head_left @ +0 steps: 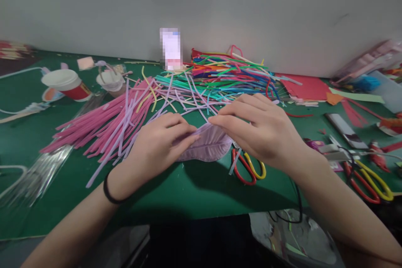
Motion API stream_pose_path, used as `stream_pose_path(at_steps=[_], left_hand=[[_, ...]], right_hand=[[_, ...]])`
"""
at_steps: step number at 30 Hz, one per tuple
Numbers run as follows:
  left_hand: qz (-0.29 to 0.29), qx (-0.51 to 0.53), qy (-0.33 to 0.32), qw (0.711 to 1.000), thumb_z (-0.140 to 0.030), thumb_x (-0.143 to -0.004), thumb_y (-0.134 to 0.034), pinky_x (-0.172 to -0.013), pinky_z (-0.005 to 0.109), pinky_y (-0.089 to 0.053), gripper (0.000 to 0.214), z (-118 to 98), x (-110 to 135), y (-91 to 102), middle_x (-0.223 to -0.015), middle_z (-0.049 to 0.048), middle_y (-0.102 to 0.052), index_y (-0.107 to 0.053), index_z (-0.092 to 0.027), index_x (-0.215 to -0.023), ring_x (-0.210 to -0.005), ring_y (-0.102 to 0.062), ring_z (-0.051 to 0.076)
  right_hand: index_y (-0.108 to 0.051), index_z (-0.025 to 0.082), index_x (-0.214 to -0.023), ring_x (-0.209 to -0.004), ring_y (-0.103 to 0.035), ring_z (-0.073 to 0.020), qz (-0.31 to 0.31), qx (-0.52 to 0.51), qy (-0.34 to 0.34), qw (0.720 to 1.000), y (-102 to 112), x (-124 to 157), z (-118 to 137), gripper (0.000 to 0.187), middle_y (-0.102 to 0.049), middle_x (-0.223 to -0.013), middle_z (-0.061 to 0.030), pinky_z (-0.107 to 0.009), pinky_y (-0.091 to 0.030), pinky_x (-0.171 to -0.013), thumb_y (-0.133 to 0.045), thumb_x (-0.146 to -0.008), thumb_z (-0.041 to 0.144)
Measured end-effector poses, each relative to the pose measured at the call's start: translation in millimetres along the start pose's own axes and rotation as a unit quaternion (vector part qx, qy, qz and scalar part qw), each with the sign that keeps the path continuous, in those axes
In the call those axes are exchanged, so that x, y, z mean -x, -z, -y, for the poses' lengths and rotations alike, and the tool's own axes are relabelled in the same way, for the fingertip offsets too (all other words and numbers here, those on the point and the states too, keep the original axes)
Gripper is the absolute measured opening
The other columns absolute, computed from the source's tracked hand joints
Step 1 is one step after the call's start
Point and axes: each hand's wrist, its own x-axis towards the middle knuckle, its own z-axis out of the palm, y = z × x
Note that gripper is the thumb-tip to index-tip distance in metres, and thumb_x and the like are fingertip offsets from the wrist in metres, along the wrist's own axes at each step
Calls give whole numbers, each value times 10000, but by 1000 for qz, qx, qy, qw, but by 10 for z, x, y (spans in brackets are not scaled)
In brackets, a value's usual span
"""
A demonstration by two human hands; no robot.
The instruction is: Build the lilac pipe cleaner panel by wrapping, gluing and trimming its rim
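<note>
A pale purple petal-shaped piece [211,142], with fine ribs and a curved lower edge, is held up over the green table. At its left end, my left hand [166,136] pinches it between thumb and fingers. The thumb and index finger of my right hand [254,121] are closed on its upper edge; the other fingers curl above. Part of the piece is hidden behind both hands. Under my right hand lie scissors [243,167] with red and yellow handles. Purple pipe cleaners [125,127] are scattered just behind my left hand.
Pink pipe cleaners [91,127] fan out on the left, near a paper cup [67,83]. A multicoloured pile [232,71] and a lit phone [171,49] stand at the back. Right are red sheets [303,86], a dark phone [345,130] and more scissors [366,180].
</note>
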Motion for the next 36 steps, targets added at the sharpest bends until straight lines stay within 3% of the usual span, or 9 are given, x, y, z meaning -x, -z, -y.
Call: stream_pose_path(at_steps=[18,24,30,36], left_hand=[[-13,38,18,999,-278,-921,-658,-704,260,-495,131,6,-44,-14,-817,18,-694,-713,-175,-861,-785,-643,149],[32,55,32,997,-327,-907,-673,-702,269,-476,171,-20,-129,51,-821,19,-702,-716,-184,-823,-792,-643,162],[28,94,57,994,-228,-858,-703,-689,252,-460,94,-42,-250,51,-771,-16,-703,-714,-199,-769,-728,-649,132],[27,123,81,989,-282,-852,-710,-669,253,-454,140,-7,-252,26,-741,-26,-709,-710,-206,-734,-687,-647,125]], right_hand=[[-714,184,-1009,-846,-577,-198,-9,0,-6,1000,-17,-19,-20,219,-729,-935,-63,-338,-401,-703,-503,-984,131],[-717,186,-977,-827,-576,-192,-12,-8,-9,1000,-34,-25,-27,204,-732,-925,-53,-331,-385,-694,-520,-978,134],[-721,200,-967,-835,-569,-195,-17,-26,-18,999,-49,-13,-30,227,-728,-923,-53,-340,-375,-699,-504,-983,138],[-723,215,-989,-863,-598,-196,-20,-52,-28,998,-77,11,-40,227,-736,-939,-46,-354,-382,-724,-510,-979,138]])
